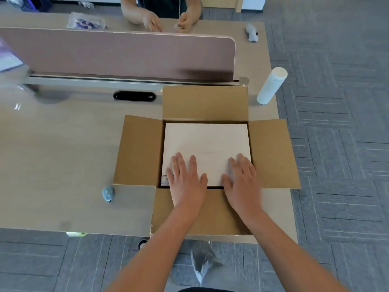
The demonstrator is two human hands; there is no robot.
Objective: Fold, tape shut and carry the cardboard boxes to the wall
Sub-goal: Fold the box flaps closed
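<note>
Here, a cardboard box (207, 144) on the near right part of the table (63, 154), all four flaps laid open: far flap (205, 102) up toward the divider (117, 53), left flap (140, 150) and right flap (273, 152) spread flat, near flap (210, 211) hanging toward the table edge under the forearms. Inside, a white slab (207, 142) filling the opening almost wall to wall. Left hand (186, 178) and right hand (242, 179) flat on the slab's near edge, fingers (179, 165) straight and spread, grasping nothing; likely pressing the slab down so the flaps could close level above it. Flaps not yet folded, no tape on the box. A white roll (271, 86) just beyond the far right corner, apart from the box. A small blue object (108, 192) near the left flap. Another person's hands (168, 21) beyond the divider
</note>
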